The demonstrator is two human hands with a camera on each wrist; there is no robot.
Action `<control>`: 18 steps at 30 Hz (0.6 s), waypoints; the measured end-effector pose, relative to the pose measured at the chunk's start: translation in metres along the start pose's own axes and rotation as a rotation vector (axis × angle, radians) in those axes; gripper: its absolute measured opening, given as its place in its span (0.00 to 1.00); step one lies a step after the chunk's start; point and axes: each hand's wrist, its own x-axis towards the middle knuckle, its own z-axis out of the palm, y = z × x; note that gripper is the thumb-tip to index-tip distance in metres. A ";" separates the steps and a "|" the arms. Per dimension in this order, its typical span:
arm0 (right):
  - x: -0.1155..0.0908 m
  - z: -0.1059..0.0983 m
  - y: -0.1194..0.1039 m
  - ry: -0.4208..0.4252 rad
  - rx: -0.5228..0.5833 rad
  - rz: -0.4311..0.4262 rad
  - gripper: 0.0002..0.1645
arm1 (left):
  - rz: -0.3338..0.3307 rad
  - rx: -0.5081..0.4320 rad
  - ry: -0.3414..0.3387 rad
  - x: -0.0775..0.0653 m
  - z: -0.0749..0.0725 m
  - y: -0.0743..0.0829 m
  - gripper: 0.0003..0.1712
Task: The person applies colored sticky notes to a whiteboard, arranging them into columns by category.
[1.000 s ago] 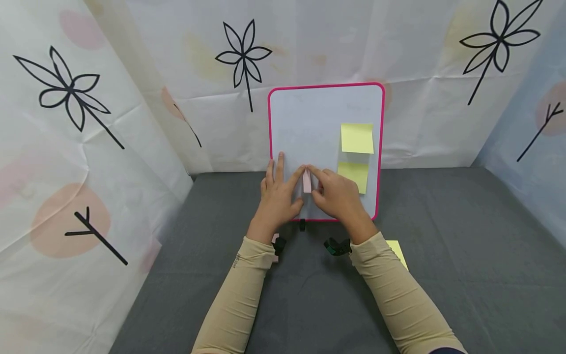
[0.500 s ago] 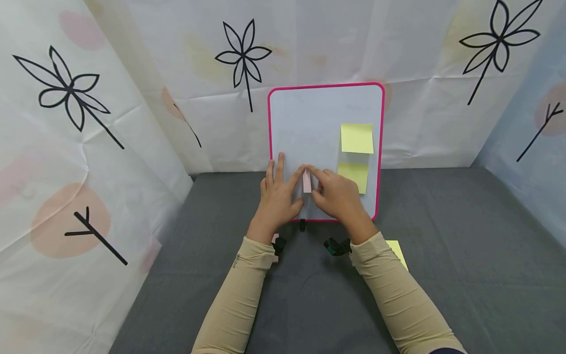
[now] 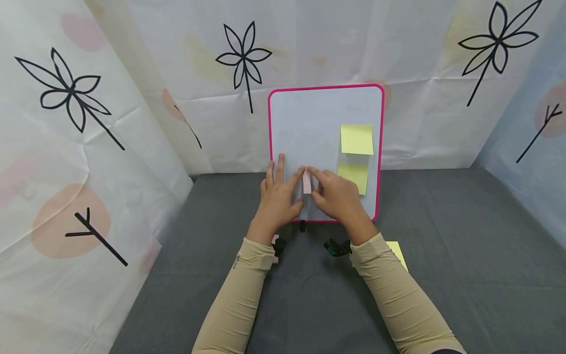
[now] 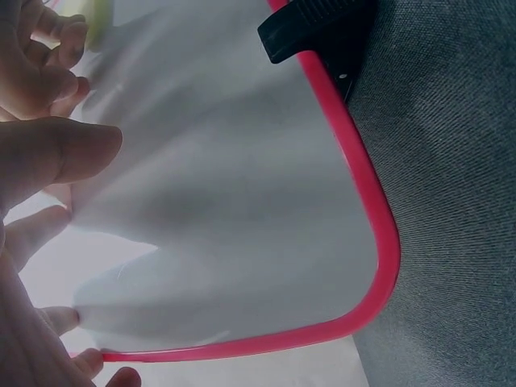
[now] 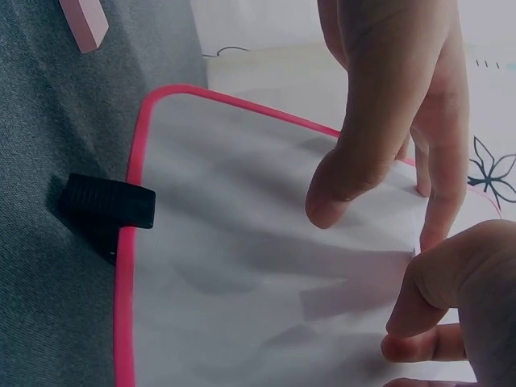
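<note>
A narrow pink sticky note (image 3: 307, 183) lies upright against the white face of a pink-framed whiteboard (image 3: 309, 118). With its fingers spread, my left hand (image 3: 277, 201) rests on the board's lower left part. Its index fingertip touches the note's top end. From the other side, the index fingertip of my right hand (image 3: 337, 194) presses at that same top end, while its other fingers are bent and partly hidden. In the right wrist view the pink note (image 5: 343, 300) looks faint and shaded. Two yellow sticky notes (image 3: 356, 139) are on the board's right side, one above the other.
A black clip stand (image 3: 302, 225) grips the board's bottom edge on the grey cloth. A pink sticky pad (image 5: 85, 24) lies near my left wrist. Yellow paper (image 3: 397, 253) shows partly beneath my right forearm. A patterned white curtain (image 3: 199, 123) stands behind the board.
</note>
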 end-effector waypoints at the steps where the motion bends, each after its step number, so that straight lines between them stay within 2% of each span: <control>1: 0.000 0.000 0.000 -0.001 0.002 -0.001 0.34 | 0.001 0.000 0.000 0.000 0.000 0.000 0.49; 6: 0.000 0.001 0.000 0.005 0.014 -0.019 0.36 | 0.005 0.010 0.003 0.001 0.001 -0.001 0.51; 18: 0.000 -0.002 -0.001 -0.018 0.003 0.008 0.34 | -0.018 0.019 -0.018 0.001 0.000 0.001 0.50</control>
